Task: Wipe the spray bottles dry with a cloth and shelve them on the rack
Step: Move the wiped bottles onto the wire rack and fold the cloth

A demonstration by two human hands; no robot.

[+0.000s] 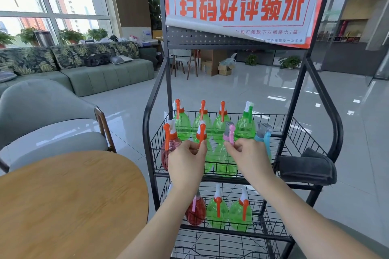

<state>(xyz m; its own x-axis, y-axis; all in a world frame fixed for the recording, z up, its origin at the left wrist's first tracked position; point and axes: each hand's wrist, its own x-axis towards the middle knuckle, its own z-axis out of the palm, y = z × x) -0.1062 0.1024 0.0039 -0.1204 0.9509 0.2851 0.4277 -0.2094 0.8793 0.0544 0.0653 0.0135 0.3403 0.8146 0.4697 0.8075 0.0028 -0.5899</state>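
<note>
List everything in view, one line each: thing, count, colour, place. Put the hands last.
rack: one, black wire, centre right.
sign: one, red and white, rack top, lower left corner peeling.
upper-basket spray bottles: eight; six green, one red, one blue.
lower-shelf spray bottles: three showing; one red, two green.
cloth: one, dark grey, folded, upper basket's right end.
table: one, wooden, lower left.
chair: one, grey, behind table.
sofa: one, green, by windows.
left hand: pinching an orange trigger.
right hand: pinching a pink trigger.

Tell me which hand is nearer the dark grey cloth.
Right. The right hand is just left of the dark grey cloth; the left hand is further left.
</note>
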